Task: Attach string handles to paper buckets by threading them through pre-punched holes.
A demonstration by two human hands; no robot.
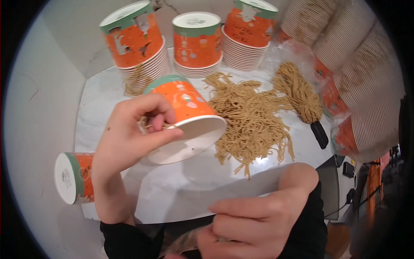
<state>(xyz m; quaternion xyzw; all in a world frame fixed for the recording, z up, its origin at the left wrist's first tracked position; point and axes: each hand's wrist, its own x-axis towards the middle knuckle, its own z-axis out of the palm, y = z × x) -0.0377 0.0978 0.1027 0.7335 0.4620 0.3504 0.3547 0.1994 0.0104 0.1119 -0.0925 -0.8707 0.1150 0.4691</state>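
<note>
My left hand [133,134] is closed at the rim of an orange paper tub [181,99] with a green base band, with a few strands of tan string [148,125] among its fingers. The tub lies tilted, its white open mouth toward me. Low in the picture, my right hand [250,220] is curled inward with its fingers together. Whatever it may hold is hidden. A loose heap of tan strings [254,118] spreads just right of the tub.
Behind stand upturned stacks of matching tubs, at left [133,39], middle [197,43] and right [250,30]. Another tub [71,177] lies sideways at the left edge. A tied string bundle [297,93] sits near bagged tub stacks [366,77]. Cables hang beside the table [172,203].
</note>
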